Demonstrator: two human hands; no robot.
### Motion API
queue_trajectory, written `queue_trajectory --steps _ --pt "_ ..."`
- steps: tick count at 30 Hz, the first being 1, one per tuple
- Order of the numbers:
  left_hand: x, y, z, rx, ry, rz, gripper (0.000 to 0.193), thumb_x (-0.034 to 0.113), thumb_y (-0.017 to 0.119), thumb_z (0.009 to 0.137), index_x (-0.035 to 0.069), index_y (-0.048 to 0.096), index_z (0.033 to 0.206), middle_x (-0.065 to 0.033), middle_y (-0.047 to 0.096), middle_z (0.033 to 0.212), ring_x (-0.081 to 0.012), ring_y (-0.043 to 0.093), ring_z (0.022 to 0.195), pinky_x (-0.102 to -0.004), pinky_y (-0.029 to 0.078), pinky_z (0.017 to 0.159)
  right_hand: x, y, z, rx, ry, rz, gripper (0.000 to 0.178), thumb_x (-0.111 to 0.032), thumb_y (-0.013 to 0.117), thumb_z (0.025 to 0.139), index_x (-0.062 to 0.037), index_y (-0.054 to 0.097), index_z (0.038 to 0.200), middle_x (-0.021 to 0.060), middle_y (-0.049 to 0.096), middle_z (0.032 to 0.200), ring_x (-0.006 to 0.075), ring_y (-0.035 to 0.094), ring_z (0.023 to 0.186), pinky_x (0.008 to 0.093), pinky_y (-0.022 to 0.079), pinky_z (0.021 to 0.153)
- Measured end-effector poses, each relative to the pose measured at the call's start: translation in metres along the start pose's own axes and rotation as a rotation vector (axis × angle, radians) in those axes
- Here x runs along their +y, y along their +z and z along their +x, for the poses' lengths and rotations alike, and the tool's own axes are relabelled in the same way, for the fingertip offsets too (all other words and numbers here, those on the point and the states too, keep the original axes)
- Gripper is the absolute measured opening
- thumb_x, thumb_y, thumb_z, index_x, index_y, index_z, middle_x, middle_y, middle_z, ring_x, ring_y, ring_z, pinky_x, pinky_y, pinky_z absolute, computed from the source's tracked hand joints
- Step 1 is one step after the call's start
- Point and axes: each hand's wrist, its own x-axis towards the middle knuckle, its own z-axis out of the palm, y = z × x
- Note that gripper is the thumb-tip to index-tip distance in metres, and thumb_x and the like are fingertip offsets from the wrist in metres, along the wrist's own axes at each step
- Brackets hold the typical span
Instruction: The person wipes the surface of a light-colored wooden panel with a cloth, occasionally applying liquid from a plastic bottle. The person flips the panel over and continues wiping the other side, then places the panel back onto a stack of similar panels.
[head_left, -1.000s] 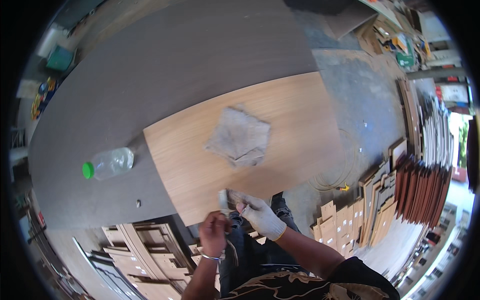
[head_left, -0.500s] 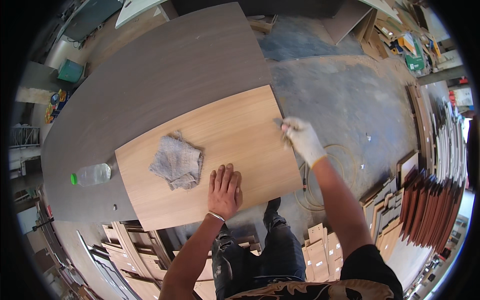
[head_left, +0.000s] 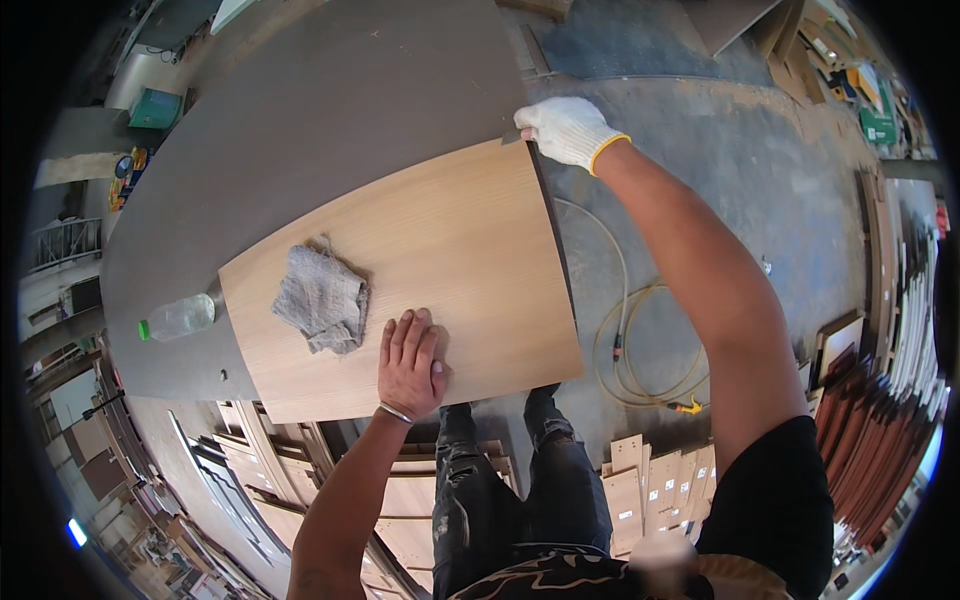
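Observation:
A light wood-grain panel [head_left: 450,250] lies on a large dark grey board [head_left: 330,110]. My bare left hand [head_left: 409,365] presses flat on the panel near its front edge, fingers stretched out. My right hand [head_left: 568,130], in a white knitted glove, is at the panel's far right corner. Its fingers are closed on a small dark flat piece [head_left: 511,139] that touches the corner; its exact kind is mostly hidden by the glove. A folded grey cloth [head_left: 322,300] rests on the panel, left of my left hand.
A clear bottle with a green cap [head_left: 180,318] lies on the dark board at the left. A yellowish hose [head_left: 603,345] coils on the floor at the right. Stacked panels [head_left: 665,485] stand near my legs, and reddish-brown boards [head_left: 870,430] line the right.
My right hand has moved away from me along the panel's right edge to the far corner, with the small dark piece in it. The left hand stays flat on the panel.

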Motion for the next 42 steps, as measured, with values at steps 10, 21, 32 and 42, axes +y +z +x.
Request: queue_trajectory --steps 10,21,32,42 --pt "-0.001 0.001 0.002 -0.003 0.026 0.028 0.053 0.019 0.049 0.092 -0.002 0.047 0.141 -0.025 0.042 0.158 -0.0479 0.039 0.145 -0.0636 0.027 0.121 -0.048 0.07 -0.184 0.072 -0.109 0.074 0.012 -0.017 0.064 0.089 -0.0126 0.069 0.098 0.0115 0.071 0.084 0.0358 0.071 0.082 0.0495 0.056 0.072" --pt "-0.001 0.008 0.002 0.036 0.053 0.05 0.055 0.018 0.051 0.089 0.0 0.047 0.141 -0.0235 0.041 0.158 -0.0464 0.037 0.146 -0.0625 0.024 0.123 -0.092 0.146 -0.374 0.05 0.16 0.206 0.006 -0.017 0.068 0.088 -0.0153 0.066 0.093 0.0078 0.068 0.074 0.0331 0.07 0.075 0.0518 0.051 0.071" --pt "-0.005 0.004 -0.002 -0.011 0.044 0.054 0.058 0.016 0.052 0.088 -0.001 0.045 0.143 -0.0227 0.038 0.16 -0.046 0.033 0.148 -0.0621 0.022 0.123 -0.151 0.146 -0.336 0.366 0.539 0.274 0.008 -0.018 0.068 0.092 -0.012 0.064 0.095 0.0144 0.067 0.075 0.0382 0.067 0.07 0.0505 0.051 0.063" --pt "-0.011 0.012 -0.002 0.081 0.066 -0.102 0.056 0.013 0.06 0.085 0.003 0.05 0.139 -0.0185 0.041 0.158 -0.0413 0.032 0.149 -0.0586 0.021 0.125 -0.233 0.183 -0.314 0.472 0.815 0.274 0.015 -0.02 0.065 0.092 -0.015 0.063 0.106 0.0142 0.073 0.084 0.0388 0.071 0.078 0.0529 0.053 0.068"
